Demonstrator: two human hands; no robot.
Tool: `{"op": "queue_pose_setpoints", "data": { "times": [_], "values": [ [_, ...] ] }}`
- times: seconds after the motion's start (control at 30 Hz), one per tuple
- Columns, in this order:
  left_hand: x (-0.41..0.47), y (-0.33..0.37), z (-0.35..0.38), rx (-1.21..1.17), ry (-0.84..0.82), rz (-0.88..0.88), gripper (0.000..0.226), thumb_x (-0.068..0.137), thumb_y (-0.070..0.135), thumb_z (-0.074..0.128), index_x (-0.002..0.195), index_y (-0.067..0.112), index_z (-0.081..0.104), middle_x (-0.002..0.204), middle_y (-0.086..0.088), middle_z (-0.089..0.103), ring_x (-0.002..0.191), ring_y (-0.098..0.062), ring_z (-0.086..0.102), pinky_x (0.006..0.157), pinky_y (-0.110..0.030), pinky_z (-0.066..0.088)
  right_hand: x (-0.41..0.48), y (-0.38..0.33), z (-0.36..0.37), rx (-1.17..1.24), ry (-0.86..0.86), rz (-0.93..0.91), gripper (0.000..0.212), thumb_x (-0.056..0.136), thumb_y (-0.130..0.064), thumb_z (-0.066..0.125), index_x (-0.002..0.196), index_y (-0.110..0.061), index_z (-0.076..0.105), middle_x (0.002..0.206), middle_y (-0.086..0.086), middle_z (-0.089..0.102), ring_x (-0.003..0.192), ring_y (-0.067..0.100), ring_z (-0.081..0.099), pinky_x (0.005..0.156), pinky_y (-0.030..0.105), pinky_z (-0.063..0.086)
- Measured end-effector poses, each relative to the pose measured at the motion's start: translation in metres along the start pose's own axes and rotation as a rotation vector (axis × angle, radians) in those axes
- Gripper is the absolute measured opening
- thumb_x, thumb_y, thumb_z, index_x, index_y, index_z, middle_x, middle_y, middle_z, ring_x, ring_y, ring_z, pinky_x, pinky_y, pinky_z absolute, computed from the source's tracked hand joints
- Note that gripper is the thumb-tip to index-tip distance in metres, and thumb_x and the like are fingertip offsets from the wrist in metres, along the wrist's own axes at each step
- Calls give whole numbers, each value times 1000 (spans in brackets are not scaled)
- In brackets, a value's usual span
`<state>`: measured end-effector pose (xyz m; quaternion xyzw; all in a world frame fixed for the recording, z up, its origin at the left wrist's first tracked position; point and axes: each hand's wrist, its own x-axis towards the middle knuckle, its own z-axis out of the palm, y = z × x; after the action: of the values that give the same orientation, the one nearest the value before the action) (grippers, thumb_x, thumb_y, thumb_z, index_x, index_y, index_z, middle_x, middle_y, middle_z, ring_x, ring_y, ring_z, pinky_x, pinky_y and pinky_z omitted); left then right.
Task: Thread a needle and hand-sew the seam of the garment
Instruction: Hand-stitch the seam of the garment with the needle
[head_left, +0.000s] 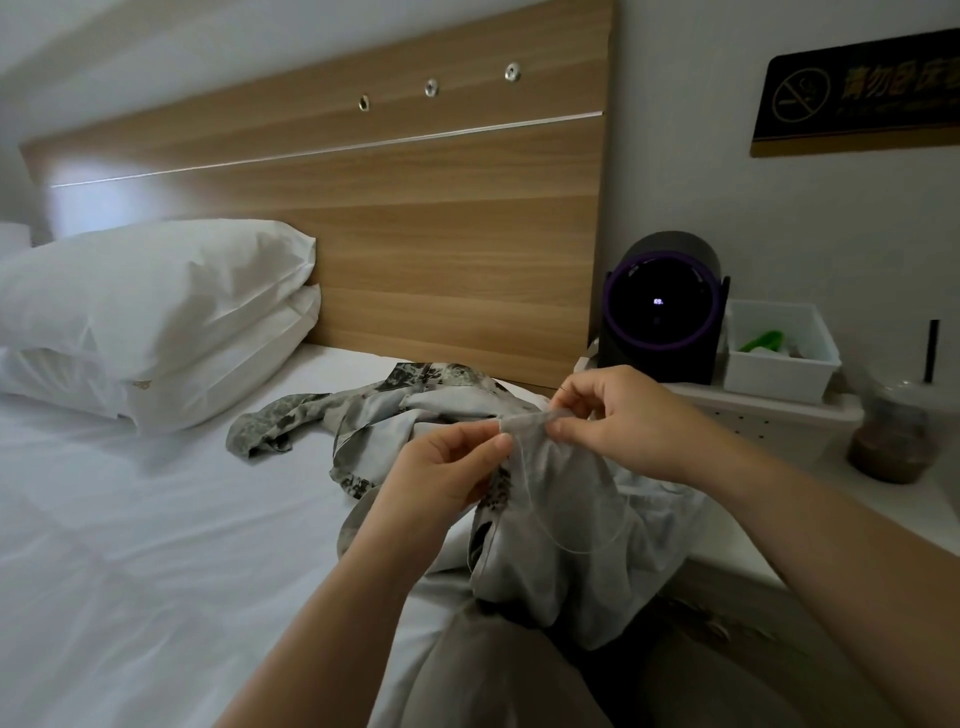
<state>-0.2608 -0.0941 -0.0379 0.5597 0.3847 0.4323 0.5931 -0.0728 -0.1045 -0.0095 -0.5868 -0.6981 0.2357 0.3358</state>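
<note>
Hands: left hand (441, 470) pinches the raised edge of the garment (561, 561) between thumb and forefinger. The right hand (628, 421), just to its right, pinches the same edge with its fingers curled.
Seam: the short strip of edge (524, 418) is stretched taut between the two pinches, near and right of centre, above the person's lap.
Thread: a pale loop (587, 549) hangs slack from the seam down over the cloth.
Needle: too small to make out; probably at the right fingertips.
Risk, tangle: the slack loop looks likely to knot or catch on a fold if it is pulled through quickly.
Risk, pucker: a hard tug on such thin cloth would probably gather the seam.
Risk, slip: if either pinch loosens, the edge may sag and the stitch line wander.
Risk, prick: the left fingertips sit close to where a needle would come out.
Pillows (156, 291): far left, two stacked, white, plump and creased.
Bed sheet (130, 519): white, smooth, with soft wrinkles.
Garment cloth: thin, limp grey weave with dark mottled print, crumpled across the bed.
Headboard (415, 234): flat wood-grain panel with a thin metal strip.
Bedside shelf (753, 410): far right, white and hard.
Device (662, 306): round, black and glossy, with a purple ring.
Bin (779, 374): white box with straight sides.
Cup (893, 441): clear plastic, with a brown drink and a dark straw.
</note>
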Motion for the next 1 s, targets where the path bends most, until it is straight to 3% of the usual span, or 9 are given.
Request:
{"op": "queue_pose_setpoints", "data": {
  "times": [0.1,0.27,0.43,0.57,0.67,0.77,0.87,0.93,1.0],
  "values": [
    [-3,1,0,17,-37,26,18,87,3,63,82,15,74,77,-3,74,70,-9,69,63,-17,54,-2,-1,-1,14,-22,14,6,85,-28,69,79,-27,66,64,-16,63,55,-8,54,50,9,42],
    [-5,2,0,156,-30,92,16,87,8,66,80,20,75,78,-3,74,74,-10,70,67,-19,54,-3,-9,-7,132,-92,-6,19,72,-49,73,86,-35,72,79,-32,64,79,-23,52,76,13,35],
    [-7,2,4,227,-22,105,7,86,13,67,86,16,74,80,-6,75,73,-11,68,72,-25,56,1,-20,-3,31,-138,-60,7,81,-35,73,76,-30,70,56,-34,57,56,-22,50,49,3,37],
    [-7,2,3,196,-7,87,10,88,12,65,89,16,75,82,-3,75,77,-11,70,70,-21,56,1,-17,3,97,-90,-28,7,83,-32,71,77,-29,69,64,-25,64,63,-15,56,53,2,39],
    [-5,-3,3,136,38,34,11,87,13,66,84,17,75,79,-4,75,75,-14,69,74,-28,56,-2,-16,8,195,-36,56,4,86,-33,66,87,-30,67,78,-16,66,71,-3,60,60,11,43],
    [-2,-6,3,70,71,-25,17,88,14,65,77,20,77,73,-2,72,70,-13,66,71,-30,54,-4,-18,1,326,51,190,20,98,-25,48,106,-21,65,76,-9,56,57,3,47,56,19,39],
    [0,-7,3,8,75,-56,17,88,13,64,79,17,77,77,-8,72,71,-16,67,66,-28,55,-11,-26,-8,226,122,108,26,101,-14,40,101,-21,65,70,-7,58,47,2,47,53,18,40],
    [2,-7,4,-15,80,-58,15,89,12,64,81,14,76,75,-9,71,68,-16,66,63,-27,54,-19,-36,-7,186,50,8,22,100,-16,43,99,-24,64,69,-5,68,51,12,52,54,20,44],
    [2,-8,5,-30,70,-51,13,89,11,62,86,10,75,72,-8,70,64,-15,64,60,-26,53,-26,-43,0,125,-87,-28,16,99,-20,47,96,-25,62,70,-8,71,50,6,57,52,14,45]
  ]
}}
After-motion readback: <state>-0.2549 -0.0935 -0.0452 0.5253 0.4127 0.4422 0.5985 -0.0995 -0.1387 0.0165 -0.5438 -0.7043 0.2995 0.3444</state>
